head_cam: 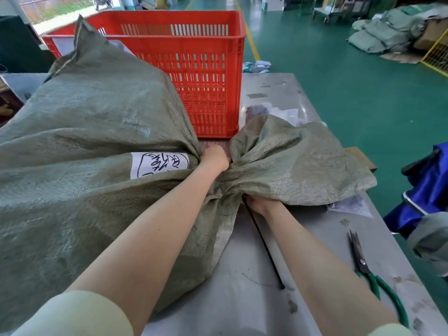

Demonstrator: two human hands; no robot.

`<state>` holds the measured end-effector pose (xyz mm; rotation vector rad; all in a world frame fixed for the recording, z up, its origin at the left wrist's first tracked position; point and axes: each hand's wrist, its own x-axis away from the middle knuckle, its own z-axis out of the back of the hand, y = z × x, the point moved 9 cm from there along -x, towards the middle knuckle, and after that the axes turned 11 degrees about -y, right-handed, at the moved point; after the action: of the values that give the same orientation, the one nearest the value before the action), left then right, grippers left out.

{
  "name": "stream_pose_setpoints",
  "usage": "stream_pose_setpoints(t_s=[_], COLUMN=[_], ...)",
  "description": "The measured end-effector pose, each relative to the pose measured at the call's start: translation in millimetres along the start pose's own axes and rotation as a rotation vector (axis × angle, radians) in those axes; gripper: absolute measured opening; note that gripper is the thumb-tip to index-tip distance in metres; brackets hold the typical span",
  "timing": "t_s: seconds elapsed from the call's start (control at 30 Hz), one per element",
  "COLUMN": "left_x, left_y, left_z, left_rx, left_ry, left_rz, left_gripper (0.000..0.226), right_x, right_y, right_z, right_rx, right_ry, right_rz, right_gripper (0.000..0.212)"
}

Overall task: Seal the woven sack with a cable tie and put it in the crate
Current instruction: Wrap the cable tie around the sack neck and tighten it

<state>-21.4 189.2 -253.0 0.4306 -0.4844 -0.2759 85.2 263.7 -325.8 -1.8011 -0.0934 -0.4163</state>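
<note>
A large grey-green woven sack (84, 132) lies on its side across the metal table (242, 299), with a white handwritten label on it. My left hand (214, 157) grips the gathered neck from above. My right hand (258, 203) is under the flared sack mouth (303, 161), fingers closed on the neck and on a long black cable tie (265, 248) that trails down across the table. The red slotted crate (194, 69) stands just behind the sack.
Green-handled scissors (363, 263) lie on the table at the right. Clear plastic bags (281, 112) sit beside the crate. A blue fabric object (421, 190) is off the table's right edge. More filled sacks (383, 35) are piled on the green floor far right.
</note>
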Motion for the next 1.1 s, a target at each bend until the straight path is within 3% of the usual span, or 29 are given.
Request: stream_pose_setpoints(t_s=[0.07, 0.13, 0.2, 0.3, 0.37, 0.43, 0.47, 0.57, 0.63, 0.7, 0.8, 0.9, 1.0, 1.1], left_x=[1, -1, -3, -2, -2, 0, 1, 7, 11, 15, 15, 12, 13, 12], left_y=[2, 1, -1, -4, -6, -5, -5, -6, -8, -7, -2, 8, 14, 17], left_z=[1, -1, -1, 7, 12, 19, 23, 37, 44, 50, 50, 37, 33, 29], left_rx=[-0.018, -0.004, 0.115, 0.270, 0.332, 0.378, 0.405, 0.525, 0.585, 0.608, 0.617, 0.621, 0.598, 0.598], left_ry=[-0.025, -0.046, -0.045, 0.006, 0.036, 0.077, 0.101, 0.230, 0.308, 0.365, 0.360, 0.253, 0.218, 0.156], left_rz=[-0.019, -0.034, -0.052, -0.038, -0.029, -0.050, -0.057, -0.093, -0.088, -0.113, -0.174, -0.259, -0.280, -0.294], left_gripper=[0.044, 0.042, 0.043, 0.043, 0.045, 0.035, 0.034, 0.024, 0.031, 0.023, 0.014, 0.013, 0.018, 0.027], right_x=[-15, -16, -16, -13, -10, -6, -5, 4, 14, 23, 41, 62, 77, 87], right_y=[9, 22, 18, 11, 11, 15, 16, 29, 34, 29, 8, -20, -43, -66], right_z=[8, 17, 23, 21, 12, -3, -5, 1, 2, -3, -22, -37, -47, -56], right_rx=[0.155, 0.341, 0.640, 0.801, 0.752, 0.447, 0.341, 0.318, 0.386, 0.533, 1.025, 1.358, 1.390, 1.216], right_ry=[-0.004, 0.029, 0.083, 0.084, 0.031, -0.063, -0.028, 0.040, 0.070, 0.058, -0.029, 0.023, 0.082, 0.069], right_rz=[0.002, -0.150, -0.189, -0.161, -0.172, -0.138, -0.107, -0.170, -0.199, -0.183, -0.115, -0.024, 0.098, 0.230], right_gripper=[0.049, 0.047, 0.044, 0.050, 0.042, 0.025, 0.027, 0.032, 0.025, 0.021, 0.016, 0.024, 0.028, 0.025])
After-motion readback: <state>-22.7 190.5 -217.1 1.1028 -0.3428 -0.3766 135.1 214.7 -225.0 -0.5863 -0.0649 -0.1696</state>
